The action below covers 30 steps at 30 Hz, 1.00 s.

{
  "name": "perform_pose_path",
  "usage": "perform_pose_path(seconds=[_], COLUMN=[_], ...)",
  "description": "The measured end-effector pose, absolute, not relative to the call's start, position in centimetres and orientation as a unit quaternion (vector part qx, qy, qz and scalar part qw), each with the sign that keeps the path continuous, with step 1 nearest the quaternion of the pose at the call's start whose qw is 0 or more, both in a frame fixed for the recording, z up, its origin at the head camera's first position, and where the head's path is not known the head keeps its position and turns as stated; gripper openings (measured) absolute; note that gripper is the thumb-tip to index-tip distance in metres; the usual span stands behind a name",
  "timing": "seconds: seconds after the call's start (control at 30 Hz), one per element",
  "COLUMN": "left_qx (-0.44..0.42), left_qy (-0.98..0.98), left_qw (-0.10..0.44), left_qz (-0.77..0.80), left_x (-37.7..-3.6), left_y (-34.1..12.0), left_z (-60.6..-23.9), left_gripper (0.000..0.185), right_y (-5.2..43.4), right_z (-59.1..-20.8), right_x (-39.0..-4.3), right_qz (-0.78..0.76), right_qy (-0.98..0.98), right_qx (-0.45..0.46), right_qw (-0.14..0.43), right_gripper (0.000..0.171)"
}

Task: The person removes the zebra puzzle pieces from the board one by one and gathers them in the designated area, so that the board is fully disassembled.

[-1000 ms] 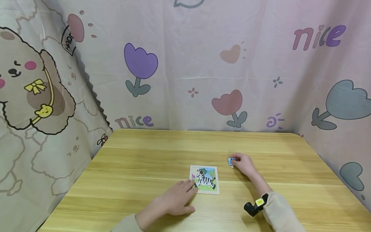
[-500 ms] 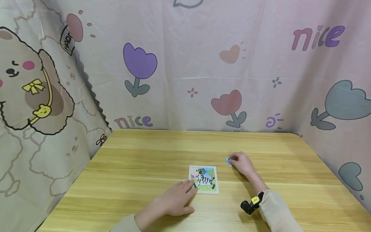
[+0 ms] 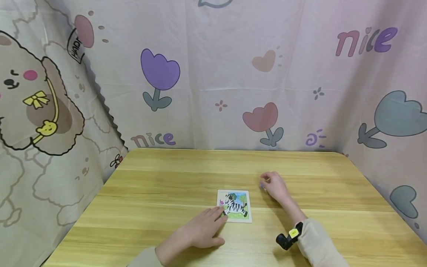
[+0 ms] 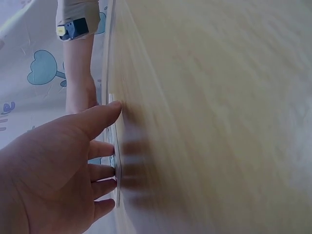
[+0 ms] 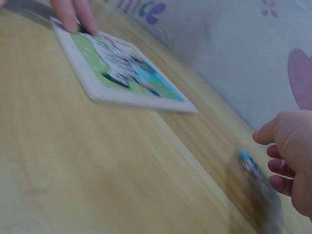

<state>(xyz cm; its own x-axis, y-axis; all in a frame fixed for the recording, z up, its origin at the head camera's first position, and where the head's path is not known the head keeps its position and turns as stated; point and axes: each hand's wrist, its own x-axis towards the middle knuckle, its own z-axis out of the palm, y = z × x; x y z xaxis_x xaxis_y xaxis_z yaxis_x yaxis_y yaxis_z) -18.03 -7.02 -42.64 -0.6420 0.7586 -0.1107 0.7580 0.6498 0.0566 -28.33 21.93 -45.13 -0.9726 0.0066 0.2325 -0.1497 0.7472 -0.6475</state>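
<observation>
We see the left hand (image 3: 200, 231) lying flat on the surface (image 3: 160, 193), fingers straight and spread a little, their tips resting on the near left corner of the puzzle (image 3: 234, 206); the left wrist view shows those fingers (image 4: 105, 146) pressed against the puzzle's edge, gripping nothing. The puzzle is a small square board with a zebra picture and a pale frame, lying flat on the surface. To the right of the puzzle and slightly beyond it, well apart from the left hand, is the right hand (image 3: 275, 185), its fingers loosely curled above the surface. In the right wrist view a small blue piece (image 5: 249, 163) lies on the surface just beside the right hand's fingertips (image 5: 275, 165), with a slight gap showing between them; the view is blurred, so we cannot tell for certain whether the fingers touch it, but the hand does not hold it. In the head view only a sliver of blue shows at those fingertips. Behind the puzzle, a pink curtain (image 3: 233, 74) printed with tulips hangs along the surface's far edge.
</observation>
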Motion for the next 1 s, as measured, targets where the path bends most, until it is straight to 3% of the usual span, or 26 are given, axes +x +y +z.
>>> perform_pose_path(seconds=[0.23,0.6,1.0], left_qx=[0.420,0.425,0.423], left_qy=[0.906,0.904,0.905], left_qw=[0.061,0.042,0.053], left_qz=[0.002,-0.013,-0.011], left_x=[-18.0,-18.1,-18.1], left_y=[-7.0,-6.9,-7.0], left_z=[-42.7,-43.1,-43.1], left_gripper=[0.068,0.068,0.071], right_y=[18.0,13.9,13.3], right_z=[-44.5,-45.0,-44.8], right_x=[-27.5,-26.4,-26.3], right_qz=[0.385,0.393,0.312], right_qy=[-0.908,-0.892,-0.914], right_qx=[0.111,0.223,0.261], right_qw=[0.121,0.021,-0.015], right_gripper=[0.018,0.019,0.023])
